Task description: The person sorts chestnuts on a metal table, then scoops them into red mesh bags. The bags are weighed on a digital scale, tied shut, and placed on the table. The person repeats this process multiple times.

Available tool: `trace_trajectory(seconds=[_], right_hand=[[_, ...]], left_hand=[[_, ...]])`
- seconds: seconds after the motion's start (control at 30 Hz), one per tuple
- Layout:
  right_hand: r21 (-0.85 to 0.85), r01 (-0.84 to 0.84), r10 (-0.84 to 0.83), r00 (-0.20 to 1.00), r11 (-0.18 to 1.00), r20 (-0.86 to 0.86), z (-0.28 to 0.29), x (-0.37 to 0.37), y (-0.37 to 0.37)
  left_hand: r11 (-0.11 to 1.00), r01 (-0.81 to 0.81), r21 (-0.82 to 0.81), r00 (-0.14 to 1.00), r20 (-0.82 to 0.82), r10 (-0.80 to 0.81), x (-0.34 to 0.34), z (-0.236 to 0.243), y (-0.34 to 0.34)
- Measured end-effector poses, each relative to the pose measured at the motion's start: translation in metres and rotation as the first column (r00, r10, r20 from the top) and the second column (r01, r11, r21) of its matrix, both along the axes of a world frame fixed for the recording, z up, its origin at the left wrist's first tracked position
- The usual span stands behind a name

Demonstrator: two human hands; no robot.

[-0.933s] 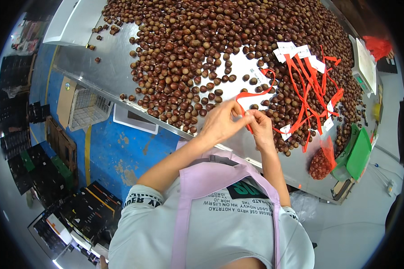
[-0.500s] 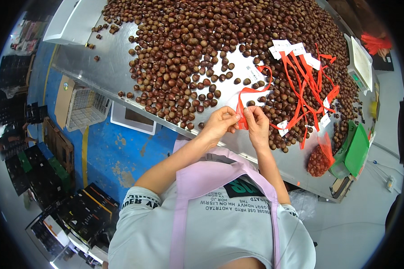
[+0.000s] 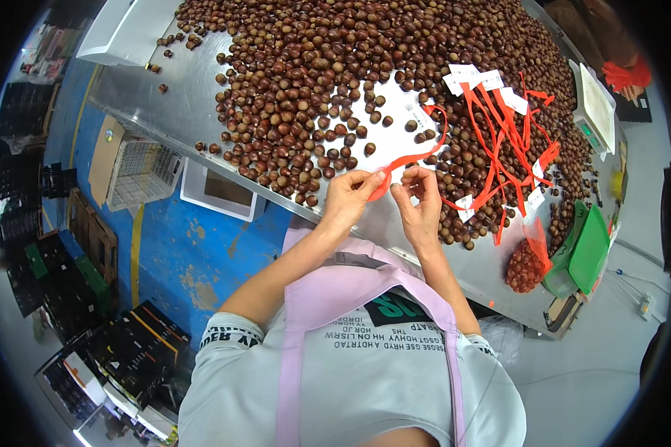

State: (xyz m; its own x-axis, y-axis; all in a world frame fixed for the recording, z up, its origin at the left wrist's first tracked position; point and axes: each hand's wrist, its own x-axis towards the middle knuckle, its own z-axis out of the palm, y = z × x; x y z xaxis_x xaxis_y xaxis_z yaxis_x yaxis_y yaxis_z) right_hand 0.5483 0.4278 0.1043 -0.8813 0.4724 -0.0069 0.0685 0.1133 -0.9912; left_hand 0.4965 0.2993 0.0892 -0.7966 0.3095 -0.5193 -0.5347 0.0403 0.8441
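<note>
A flat red mesh bag (image 3: 417, 156) with a white tag runs across the metal table toward me. My left hand (image 3: 347, 201) pinches its near end between thumb and fingertips. Just to the right, my right hand (image 3: 420, 205) is raised beside that end, fingers curled and thumb apart from them, with nothing visible between. Brown chestnuts (image 3: 298, 82) are spread in a large heap beyond both hands. On the heap's right side lie several more red mesh bags (image 3: 492, 141) with white tags.
At the right, a filled red net bag (image 3: 525, 270) lies beside a green plastic container (image 3: 590, 249). A white scale (image 3: 595, 112) stands at the right edge; a white bin (image 3: 123, 33) sits at the far left. Another person's hand (image 3: 632, 92) shows at upper right, by red mesh.
My hands have moved apart. The right has come off the mesh bag's end, while the left keeps its pinch and has shifted slightly left.
</note>
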Motion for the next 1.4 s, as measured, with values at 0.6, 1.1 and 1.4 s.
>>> trace_trajectory(seconds=[0.6,1.1,1.4], right_hand=[[-0.706,-0.291,0.484,0.871,0.646,0.084,-0.002,0.016,0.026],[-0.326,-0.406,0.511,0.77,0.854,0.382,0.009,0.022,0.041],[-0.946,0.091,0.01,0.995,0.31,0.099,-0.008,0.02,0.025]], left_hand=[[0.838,-0.32,0.442,0.885,0.455,0.098,-0.014,0.007,-0.028],[0.9,-0.186,0.394,0.925,0.379,0.026,-0.017,0.019,0.002],[0.967,0.213,-0.138,0.963,-0.139,-0.232,0.007,-0.009,0.005]])
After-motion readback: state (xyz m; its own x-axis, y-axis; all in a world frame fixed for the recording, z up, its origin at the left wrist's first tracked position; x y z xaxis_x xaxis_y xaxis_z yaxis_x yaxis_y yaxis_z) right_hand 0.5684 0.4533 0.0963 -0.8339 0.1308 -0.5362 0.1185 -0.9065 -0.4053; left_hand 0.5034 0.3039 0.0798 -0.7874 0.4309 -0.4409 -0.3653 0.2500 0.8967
